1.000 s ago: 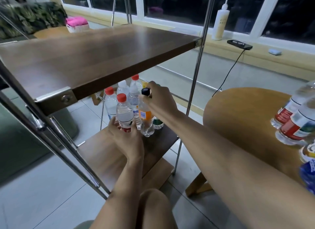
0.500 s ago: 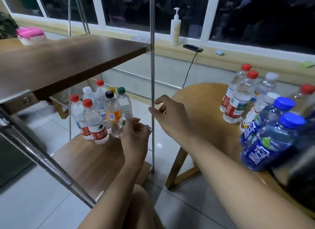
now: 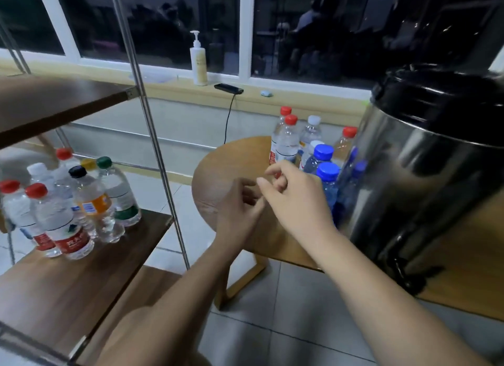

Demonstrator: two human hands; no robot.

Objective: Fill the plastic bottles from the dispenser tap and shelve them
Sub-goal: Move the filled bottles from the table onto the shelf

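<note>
Grip: nothing in either one tbh. The left hand (image 3: 240, 202) and right hand (image 3: 297, 199) both hang with fingers loosely curled and palms empty, fingertips nearly meeting.
Hands, where: side by side over the near edge of the round wooden table (image 3: 226, 174). The right one is just in front of the blue-capped bottles (image 3: 327, 180); can't tell if it brushes them.
Vs a second ago: both hands were down in the rack, the right on the black cap and the left around a red-capped bottle. Half a second back they were pulling out past the steel post, and now they're clear of the rack.
Shelved bottles: the cluster stands upright at the far end of the lower shelf (image 3: 81, 278), same arrangement as before. Red-capped bottle (image 3: 62, 223) in front, black-capped bottle with the orange label (image 3: 92, 199) mid, green-capped bottle (image 3: 120, 191) to its right, white and yellow caps behind.
Table bottles: red-capped pair (image 3: 286, 142) and white caps at the back, blue caps nearer, all upright beside the dispenser.
Dispenser: steel drum with a black lid (image 3: 425, 174) at the right, only in view now that the head has swung that way. Tap (image 3: 403, 270) sits low on its front.
Windowsill: pump bottle (image 3: 198, 62), phone (image 3: 228, 87) on a cable.
</note>
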